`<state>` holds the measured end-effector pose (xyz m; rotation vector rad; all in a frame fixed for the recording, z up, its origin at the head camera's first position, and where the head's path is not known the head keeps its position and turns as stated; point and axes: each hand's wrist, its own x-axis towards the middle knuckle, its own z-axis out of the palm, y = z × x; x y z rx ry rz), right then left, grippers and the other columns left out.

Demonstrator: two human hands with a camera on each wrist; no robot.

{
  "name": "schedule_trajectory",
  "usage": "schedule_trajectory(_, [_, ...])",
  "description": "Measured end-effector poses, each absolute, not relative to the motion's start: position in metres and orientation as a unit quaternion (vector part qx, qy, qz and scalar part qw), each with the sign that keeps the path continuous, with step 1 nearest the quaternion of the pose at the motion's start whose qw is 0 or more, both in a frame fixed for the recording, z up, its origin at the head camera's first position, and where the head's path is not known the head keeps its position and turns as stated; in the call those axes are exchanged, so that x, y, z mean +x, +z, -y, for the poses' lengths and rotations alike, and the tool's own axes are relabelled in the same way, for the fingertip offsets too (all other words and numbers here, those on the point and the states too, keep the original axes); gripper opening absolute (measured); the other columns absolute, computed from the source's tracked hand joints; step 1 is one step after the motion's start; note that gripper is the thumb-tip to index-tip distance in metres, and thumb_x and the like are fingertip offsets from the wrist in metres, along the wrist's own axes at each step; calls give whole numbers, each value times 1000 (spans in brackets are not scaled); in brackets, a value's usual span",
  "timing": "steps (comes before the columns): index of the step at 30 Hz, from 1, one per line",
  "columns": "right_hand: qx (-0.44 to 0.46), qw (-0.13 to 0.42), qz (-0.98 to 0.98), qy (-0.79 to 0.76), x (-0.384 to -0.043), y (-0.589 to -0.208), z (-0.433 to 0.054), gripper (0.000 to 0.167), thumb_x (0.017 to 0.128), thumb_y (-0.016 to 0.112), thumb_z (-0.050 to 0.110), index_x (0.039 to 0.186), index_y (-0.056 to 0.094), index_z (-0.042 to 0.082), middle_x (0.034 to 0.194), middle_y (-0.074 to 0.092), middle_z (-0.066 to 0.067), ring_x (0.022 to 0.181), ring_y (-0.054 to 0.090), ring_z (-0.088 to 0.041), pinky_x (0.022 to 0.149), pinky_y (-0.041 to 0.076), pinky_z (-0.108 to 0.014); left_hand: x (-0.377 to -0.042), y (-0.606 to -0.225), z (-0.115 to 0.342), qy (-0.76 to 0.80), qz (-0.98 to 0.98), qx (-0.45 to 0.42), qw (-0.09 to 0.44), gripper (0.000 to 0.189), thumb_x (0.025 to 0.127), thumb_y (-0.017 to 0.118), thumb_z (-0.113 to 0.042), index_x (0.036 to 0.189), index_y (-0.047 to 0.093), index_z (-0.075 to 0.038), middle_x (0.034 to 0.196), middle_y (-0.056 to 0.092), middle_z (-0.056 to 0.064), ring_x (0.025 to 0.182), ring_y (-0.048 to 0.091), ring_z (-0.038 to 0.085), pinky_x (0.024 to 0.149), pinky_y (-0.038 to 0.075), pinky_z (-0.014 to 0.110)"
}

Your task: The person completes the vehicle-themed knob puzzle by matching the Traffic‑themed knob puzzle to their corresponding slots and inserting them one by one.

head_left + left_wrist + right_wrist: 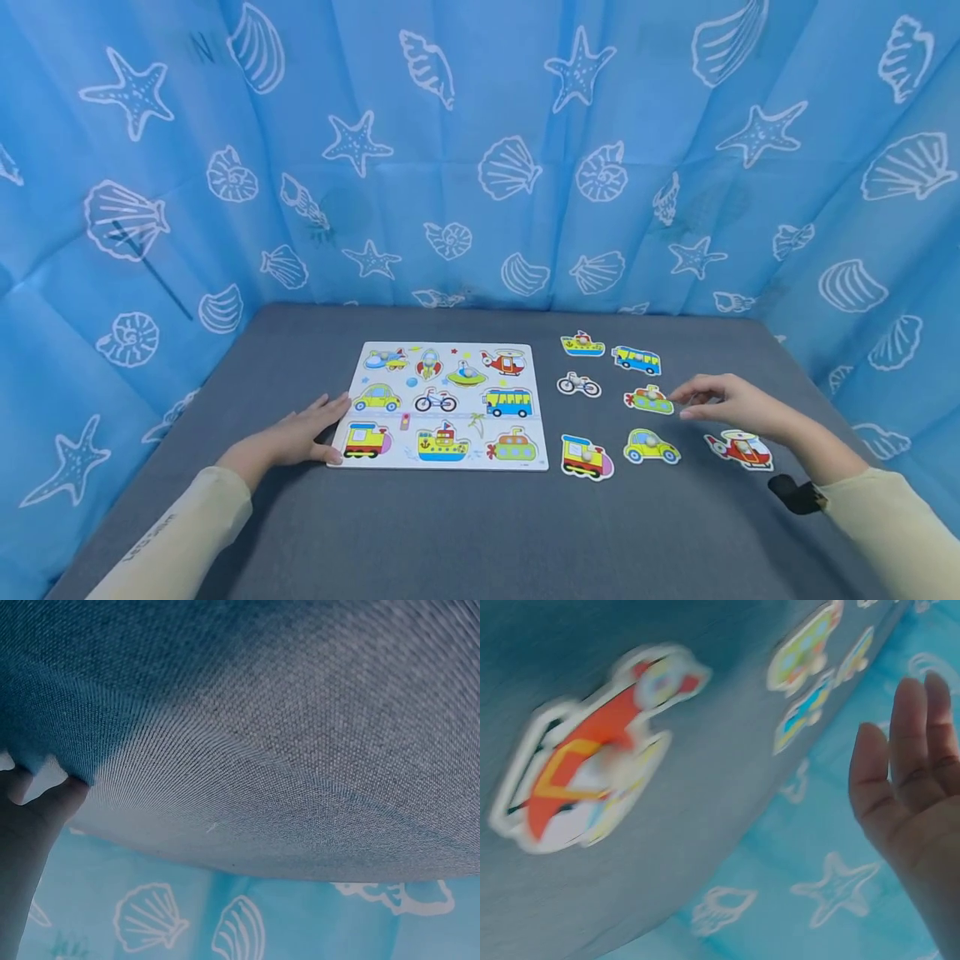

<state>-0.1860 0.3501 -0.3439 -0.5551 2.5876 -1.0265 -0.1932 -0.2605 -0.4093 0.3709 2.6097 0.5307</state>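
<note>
Sleeves [172,533] reach in from both near corners! Left hand [296,433], thumb spread from its fingers, sits at the left edge of the board [403,446]. Right hand [726,404] is beside the submarine [651,401], fingers loosely bent, thumb apart; touching, I can't tell. Submarine's on the table [480,533], right of the board, car [651,450] and helicopter [742,452] nearer us.

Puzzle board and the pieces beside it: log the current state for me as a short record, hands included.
board: puzzle board, flat on the gray table
loose pieces: seven, right of the board
which: boat, bus, bicycle, submarine, train, car, helicopter
nearest the person: train
farthest right: helicopter
left hand: at the board's left edge, fingers spread
right hand: beside the submarine, holding nothing; contact unclear
</note>
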Motion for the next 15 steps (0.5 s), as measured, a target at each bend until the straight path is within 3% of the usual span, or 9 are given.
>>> schedule_trajectory(7, [-234, 180, -880, -372, -181, -364, -396, 23, 95, 60, 3, 117, 66, -1, 111, 59, 20, 97, 53, 5, 72, 51, -25, -191, -409, 260, 193, -948, 130, 219, 107, 77, 74, -53, 155, 18, -6, 158, 14, 23, 144, 3, 46, 107, 5, 70])
schedule_trajectory(15, [-219, 179, -893, -350, -173, -386, -439, 26, 91, 63, 2, 117, 69, 7, 116, 43, 30, 100, 34, 21, 71, 46, -22, -192, -406, 259, 187, -946, 131, 228, 107, 78, 74, -53, 155, 17, -5, 158, 14, 23, 144, 2, 47, 107, 5, 70])
